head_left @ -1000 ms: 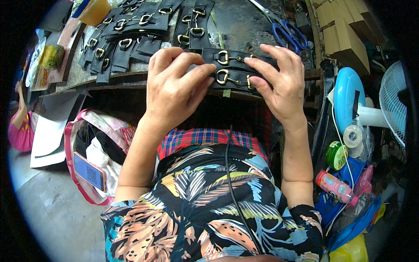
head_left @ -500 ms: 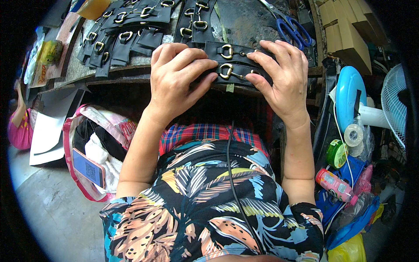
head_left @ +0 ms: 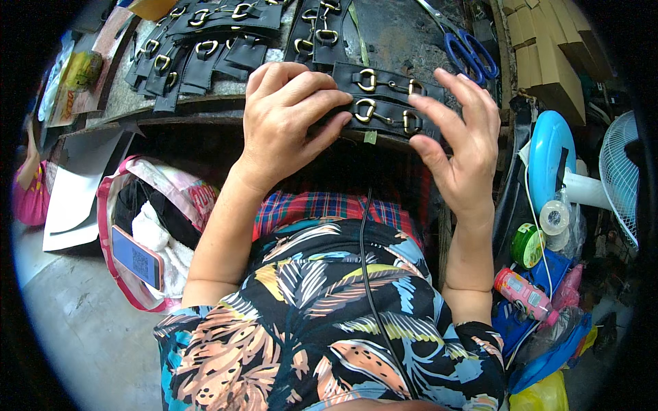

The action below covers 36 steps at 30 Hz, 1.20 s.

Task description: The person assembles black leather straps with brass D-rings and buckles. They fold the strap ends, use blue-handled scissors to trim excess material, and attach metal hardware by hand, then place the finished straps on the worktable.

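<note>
Two black leather straps lie side by side at the edge of the worktable, an upper strap [head_left: 389, 77] and a lower strap [head_left: 388, 111]. Each carries a gold horsebit-style buckle with two rings and a link. My left hand [head_left: 291, 116] grips the left ends of these straps, thumb and index finger near the lower one's end; its other fingers are curled. Beside the right ends, my right hand [head_left: 467, 140] is open, thumb and fingers spread and holding nothing. More buckled black straps [head_left: 229, 22] are piled on the table at the left, with others just above my left hand.
Blue-handled scissors [head_left: 471, 56] lie at the far right of the table. Cardboard boxes [head_left: 552, 75], a white and blue fan [head_left: 582, 185] and a pink bottle [head_left: 524, 294] are on the right. A bag with a phone [head_left: 137, 259] stands at lower left.
My right hand has moved off the buckles to the right and its fingers have spread, uncovering the right-hand rings. My left hand stays at the straps' left ends. The view has shifted slightly.
</note>
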{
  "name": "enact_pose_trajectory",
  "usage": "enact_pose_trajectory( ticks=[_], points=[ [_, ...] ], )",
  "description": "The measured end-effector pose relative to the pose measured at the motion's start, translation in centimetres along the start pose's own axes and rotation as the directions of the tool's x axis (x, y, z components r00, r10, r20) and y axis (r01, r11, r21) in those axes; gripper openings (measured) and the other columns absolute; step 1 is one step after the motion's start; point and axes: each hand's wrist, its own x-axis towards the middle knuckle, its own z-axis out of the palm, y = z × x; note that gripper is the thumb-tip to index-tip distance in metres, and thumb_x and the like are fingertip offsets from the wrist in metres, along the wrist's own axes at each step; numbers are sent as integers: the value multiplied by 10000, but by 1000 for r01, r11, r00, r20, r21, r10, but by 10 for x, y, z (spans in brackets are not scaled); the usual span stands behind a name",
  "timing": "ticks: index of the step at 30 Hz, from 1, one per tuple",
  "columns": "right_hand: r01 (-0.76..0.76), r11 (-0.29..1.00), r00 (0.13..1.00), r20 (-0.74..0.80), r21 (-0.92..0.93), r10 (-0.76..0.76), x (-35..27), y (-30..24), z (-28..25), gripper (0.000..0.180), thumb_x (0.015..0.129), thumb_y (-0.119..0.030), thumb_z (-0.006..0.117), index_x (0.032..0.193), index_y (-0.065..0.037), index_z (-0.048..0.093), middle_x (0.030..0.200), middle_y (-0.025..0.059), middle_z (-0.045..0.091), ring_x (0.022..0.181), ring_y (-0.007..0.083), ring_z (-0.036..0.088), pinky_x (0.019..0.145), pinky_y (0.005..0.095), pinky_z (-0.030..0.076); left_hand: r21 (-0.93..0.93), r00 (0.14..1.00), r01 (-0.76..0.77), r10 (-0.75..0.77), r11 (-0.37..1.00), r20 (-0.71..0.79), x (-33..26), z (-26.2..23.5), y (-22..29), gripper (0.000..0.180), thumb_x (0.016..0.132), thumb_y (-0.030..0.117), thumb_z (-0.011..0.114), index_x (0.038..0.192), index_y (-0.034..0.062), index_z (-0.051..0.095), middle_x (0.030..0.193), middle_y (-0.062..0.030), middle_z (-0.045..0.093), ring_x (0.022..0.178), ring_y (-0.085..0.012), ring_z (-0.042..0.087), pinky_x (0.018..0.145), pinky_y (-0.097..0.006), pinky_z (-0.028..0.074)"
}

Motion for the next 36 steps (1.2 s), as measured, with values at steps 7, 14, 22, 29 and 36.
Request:
enact_pose_trajectory(
  ticks=[7,14,22,29,36],
  points=[
    [22,987,991,135,-162,0,-10,-22,10,375,860,-497,736,1149,-262,784,1420,64,616,1343,329,506,1174,586,290,-5,1000,0,0,1000,-8,1,0,1,211,779,230,833,978,187,777,1021,42,707,1027,-213,618,953,-399,436],
    [1,993,993,120,-114,13,-13,-17,14,360,869,-481,739,1149,-257,777,1386,62,639,1322,325,530,1170,582,295,3,1000,7,-7,1000,1,2,1,2,200,779,228,832,968,187,780,1016,39,707,1032,-213,621,962,-398,432],
    [1,999,983,184,-50,9,-15,-10,9,434,895,-537,717,1182,-216,768,1420,91,623,1362,356,513,1185,594,284,-3,1000,13,-13,1000,9,0,0,2,196,787,229,831,970,179,780,1016,32,708,1043,-217,618,967,-401,432],
    [-194,978,967,-151,76,203,-21,24,-15,273,887,-289,792,1073,-91,771,1171,92,707,1089,306,632,947,426,499,-9,1000,-16,16,1000,-2,11,-10,12,212,797,171,823,1000,150,768,1040,3,701,1071,-265,606,961,-441,450],
    [-252,962,967,-61,-102,247,-28,4,2,274,765,-301,866,866,-108,699,951,45,624,922,286,595,810,416,457,133,975,-27,-3,991,220,34,-16,27,277,758,280,844,972,145,729,962,-7,631,999,-250,569,863,-413,447]
  ],
)
